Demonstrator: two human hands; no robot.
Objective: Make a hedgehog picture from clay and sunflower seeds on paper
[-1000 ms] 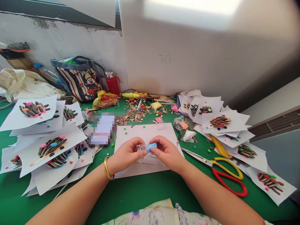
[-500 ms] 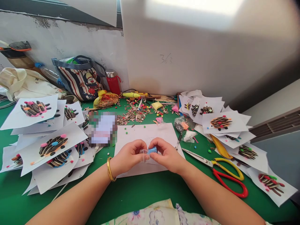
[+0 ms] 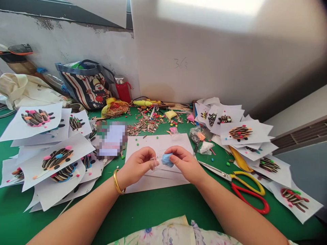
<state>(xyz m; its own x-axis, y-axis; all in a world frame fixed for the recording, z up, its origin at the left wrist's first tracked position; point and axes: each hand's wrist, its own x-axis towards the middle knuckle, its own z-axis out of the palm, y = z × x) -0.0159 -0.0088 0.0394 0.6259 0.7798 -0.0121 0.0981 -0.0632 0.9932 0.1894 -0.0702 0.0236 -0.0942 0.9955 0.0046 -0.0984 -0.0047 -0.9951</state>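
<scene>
A lump of soft blue modelling clay (image 3: 167, 160) sits just above a white paper sheet (image 3: 158, 144) on the green table. My right hand (image 3: 185, 163) pinches the clay between thumb and fingers. My left hand (image 3: 136, 165) pinches a small clear plastic bag (image 3: 155, 163), which touches the clay's left side. A gold bangle (image 3: 117, 182) circles my left wrist. My fingers hide part of the bag.
Red-and-yellow-handled scissors (image 3: 249, 190) lie to the right. Paper sheets with seed-and-clay pictures (image 3: 55, 160) pile up on both sides. Sunflower seed shells (image 3: 145, 124) are scattered behind the sheet, near a red flask (image 3: 123, 89) and a striped tote bag (image 3: 84, 86).
My hands have drawn slightly apart and risen a little. More of the blue clay now shows, and it looks larger and rounder between my right fingers.
</scene>
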